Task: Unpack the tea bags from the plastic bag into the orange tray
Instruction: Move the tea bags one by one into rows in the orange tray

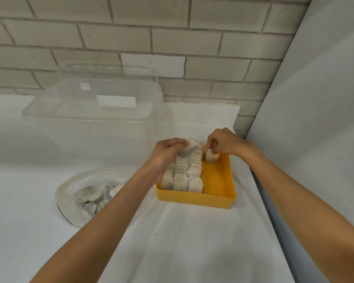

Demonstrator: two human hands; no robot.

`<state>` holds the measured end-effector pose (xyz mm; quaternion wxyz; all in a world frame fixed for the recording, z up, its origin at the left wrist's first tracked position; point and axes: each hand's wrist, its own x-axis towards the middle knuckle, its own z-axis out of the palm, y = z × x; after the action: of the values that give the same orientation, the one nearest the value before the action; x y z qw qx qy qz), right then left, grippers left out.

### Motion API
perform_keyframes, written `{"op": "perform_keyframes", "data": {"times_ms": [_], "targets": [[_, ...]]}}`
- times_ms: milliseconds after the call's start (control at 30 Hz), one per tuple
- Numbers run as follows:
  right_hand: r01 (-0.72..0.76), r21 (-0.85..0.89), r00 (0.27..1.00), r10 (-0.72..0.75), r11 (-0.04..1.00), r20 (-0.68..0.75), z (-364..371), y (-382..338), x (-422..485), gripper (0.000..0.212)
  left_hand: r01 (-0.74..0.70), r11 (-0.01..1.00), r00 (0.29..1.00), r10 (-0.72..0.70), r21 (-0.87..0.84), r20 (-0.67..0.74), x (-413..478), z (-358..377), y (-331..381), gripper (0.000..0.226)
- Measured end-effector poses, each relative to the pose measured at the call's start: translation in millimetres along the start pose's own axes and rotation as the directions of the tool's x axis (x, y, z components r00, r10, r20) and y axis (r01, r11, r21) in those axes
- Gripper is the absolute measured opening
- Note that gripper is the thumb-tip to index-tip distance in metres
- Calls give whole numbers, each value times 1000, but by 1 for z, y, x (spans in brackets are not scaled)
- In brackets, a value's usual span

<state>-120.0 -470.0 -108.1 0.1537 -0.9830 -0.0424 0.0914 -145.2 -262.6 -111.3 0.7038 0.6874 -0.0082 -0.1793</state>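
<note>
Lighting: bright, even, diffuse; source out of frame.
Shadows: faint and soft, along the near wall of the orange tray [196, 198].
Glare: pale sheen on the clear plastic box [94, 111], upper left.
Distortion: brick wall [172, 37] courses bow towards the edges.
Focus: centre sharp, corners slightly soft.

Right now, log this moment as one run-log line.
step: filling orange tray | left hand: holds tea bags over rows | right hand: pinches standing bag at far end | plastic bag: part full
</note>
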Motion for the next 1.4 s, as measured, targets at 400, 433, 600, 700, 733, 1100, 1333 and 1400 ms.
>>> {"op": "perform_keyframes", "data": {"times_ms": [400, 433, 600, 700, 733, 1100, 1333, 1400], "targets": [[12, 30, 979, -5, 999, -202, 22, 4, 11, 11, -58, 996, 998, 57, 72, 24, -2, -10, 7, 9], [11, 30, 978, -4, 999, -210, 23, 3, 11, 10, -53, 995, 998, 51, 89, 25, -2, -11, 7, 11], [21, -30, 971, -27, 999, -236, 27, 2, 11, 11, -118, 974, 992, 106, 191, 72, -2, -9, 11, 29], [24, -61, 967, -38, 998, -252, 28, 1, 11, 12, -184, 938, 981, 157, 294, 114, 0, -8, 14, 34], [21, -63, 965, -36, 998, -259, 28, 1, 11, 11, -189, 932, 980, 159, 309, 121, 2, -7, 15, 31], [12, 37, 967, -2, 999, -254, 18, 11, 9, 14, -315, 809, 945, 217, 496, 246, 30, 17, 24, 27], [3, 168, 929, 59, 986, -367, 1, 28, 0, 13, -394, 647, 913, 190, 653, 361, 65, 50, 20, 16], [-14, 177, 925, 80, 984, -371, 0, 32, -3, 12, -399, 607, 908, 153, 687, 391, 74, 57, 13, 18]]}}
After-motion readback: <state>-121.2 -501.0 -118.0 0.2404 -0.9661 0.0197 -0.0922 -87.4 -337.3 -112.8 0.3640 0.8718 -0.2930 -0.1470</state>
